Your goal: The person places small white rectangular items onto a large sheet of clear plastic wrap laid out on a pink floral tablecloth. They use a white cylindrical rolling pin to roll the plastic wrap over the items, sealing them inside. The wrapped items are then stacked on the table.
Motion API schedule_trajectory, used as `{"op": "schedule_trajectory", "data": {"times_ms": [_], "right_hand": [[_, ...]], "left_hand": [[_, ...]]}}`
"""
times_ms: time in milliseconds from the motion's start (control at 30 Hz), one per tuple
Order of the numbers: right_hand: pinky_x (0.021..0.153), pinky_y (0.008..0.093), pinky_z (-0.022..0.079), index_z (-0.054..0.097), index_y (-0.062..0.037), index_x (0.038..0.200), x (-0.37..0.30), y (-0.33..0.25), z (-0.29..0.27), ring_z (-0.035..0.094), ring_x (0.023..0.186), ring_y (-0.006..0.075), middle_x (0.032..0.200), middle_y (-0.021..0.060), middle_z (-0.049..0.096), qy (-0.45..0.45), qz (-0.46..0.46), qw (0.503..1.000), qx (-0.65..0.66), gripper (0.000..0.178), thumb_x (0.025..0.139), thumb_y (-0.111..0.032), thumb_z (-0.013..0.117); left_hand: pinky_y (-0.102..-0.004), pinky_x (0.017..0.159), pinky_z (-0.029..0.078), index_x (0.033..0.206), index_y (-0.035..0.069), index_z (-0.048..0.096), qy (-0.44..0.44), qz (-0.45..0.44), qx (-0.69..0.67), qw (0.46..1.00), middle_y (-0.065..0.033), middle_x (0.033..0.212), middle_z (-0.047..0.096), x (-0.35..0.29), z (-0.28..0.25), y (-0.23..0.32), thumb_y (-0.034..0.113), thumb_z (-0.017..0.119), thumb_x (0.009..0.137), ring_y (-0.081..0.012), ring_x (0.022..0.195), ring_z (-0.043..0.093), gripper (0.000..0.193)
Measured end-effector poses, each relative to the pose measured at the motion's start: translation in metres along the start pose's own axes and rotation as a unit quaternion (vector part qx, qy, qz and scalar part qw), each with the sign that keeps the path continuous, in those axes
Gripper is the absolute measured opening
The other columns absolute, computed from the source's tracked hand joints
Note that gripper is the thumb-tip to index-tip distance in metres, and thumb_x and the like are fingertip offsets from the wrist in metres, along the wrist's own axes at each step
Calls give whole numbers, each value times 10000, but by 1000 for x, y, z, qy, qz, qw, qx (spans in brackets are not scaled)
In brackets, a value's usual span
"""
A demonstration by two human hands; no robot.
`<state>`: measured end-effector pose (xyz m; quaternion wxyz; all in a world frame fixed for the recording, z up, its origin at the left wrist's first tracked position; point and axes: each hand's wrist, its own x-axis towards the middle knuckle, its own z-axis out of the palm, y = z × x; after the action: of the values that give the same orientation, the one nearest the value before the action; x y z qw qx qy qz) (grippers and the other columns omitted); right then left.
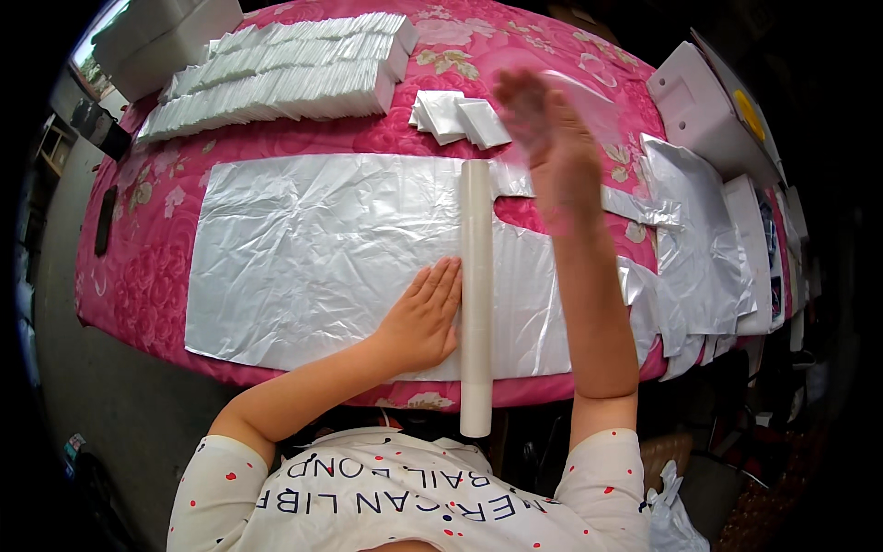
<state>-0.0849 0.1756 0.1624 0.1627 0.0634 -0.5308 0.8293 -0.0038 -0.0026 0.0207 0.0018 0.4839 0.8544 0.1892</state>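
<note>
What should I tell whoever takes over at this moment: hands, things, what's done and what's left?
Left hand: flat on the white plastic bag, beside the white tube.
Right hand: raised, open, blurred, holding nothing.
Bag lies spread on the pink cloth; tube lies across it.
Done: rows of folded bags stacked at the far edge.
Left: this bag is unfolded; more flat bags wait at right.

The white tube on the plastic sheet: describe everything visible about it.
The white tube is a long, plain, matte cylinder, cardboard or plastic by its look. It lies flat across the silvery plastic sheet, running from the sheet's far edge toward the person, its near end overhanging the table edge. The left hand rests flat beside it, fingertips at its side.
</note>
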Motion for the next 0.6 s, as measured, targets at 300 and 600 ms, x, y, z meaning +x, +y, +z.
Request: {"op": "schedule_trajectory", "data": {"times_ms": [300,600], "right_hand": [[1019,445,279,474,14,1230,-73,195,136,364,1224,383,1270,232,450,-324,-35,773,-545,447,881,-263,505],[1041,421,291,453,-10,1271,-116,60,59,345,1282,350,1327,178,440,-284,-115,853,-424,493,847,-226,586]], "left_hand": [[-480,1070,222,1285,-152,314,87,53,49,994,-304,1373,302,4,18,-3,283,386,859,-408,1310,280,613],[-419,1065,256,1310,-114,304,159,-26,-242,957,-257,1399,284,0,-11,-20,186,443,869,-344,1307,307,552]]}}
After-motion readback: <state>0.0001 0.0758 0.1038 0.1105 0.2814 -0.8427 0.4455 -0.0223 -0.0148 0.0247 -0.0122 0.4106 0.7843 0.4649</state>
